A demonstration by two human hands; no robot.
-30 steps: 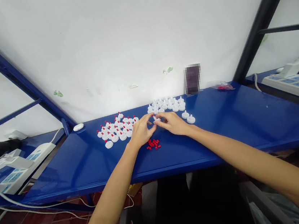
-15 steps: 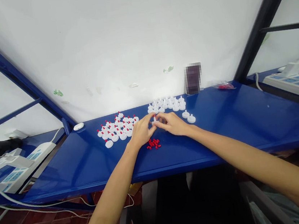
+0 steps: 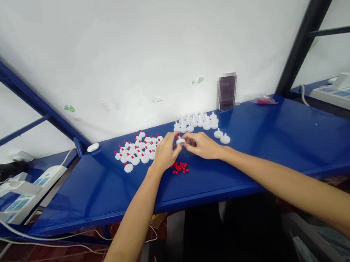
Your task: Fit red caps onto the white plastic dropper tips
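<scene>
Between my two hands is a white nozzle cap (image 3: pixel 180 141), a round base with a red tip on top. My left hand (image 3: pixel 165 152) pinches it from the left with thumb and fingers. From the other side, the closed fingers of my right hand (image 3: pixel 204 145) grip its right edge. Close below lie several loose small red tips (image 3: pixel 180 167). A group of white nozzle caps with red tips (image 3: pixel 141 148) stands to the left. Beyond my hands, more white nozzle caps (image 3: pixel 199 121) have bare spouts, and two bare ones (image 3: pixel 222 136) sit nearer my right wrist.
Everything lies on a blue table (image 3: pixel 275 144) against a white wall. At the back stands a dark blurred-out rectangle (image 3: pixel 227 92), with a clear bag of red pieces (image 3: pixel 264 100) to its right. A white oval case (image 3: pixel 93 148) lies at the left. Power strips flank both sides.
The thumbs have parted slightly, so more of the nozzle cap's white base shows between my hands. Its red tip is more visible too. The groups on the table are unchanged.
</scene>
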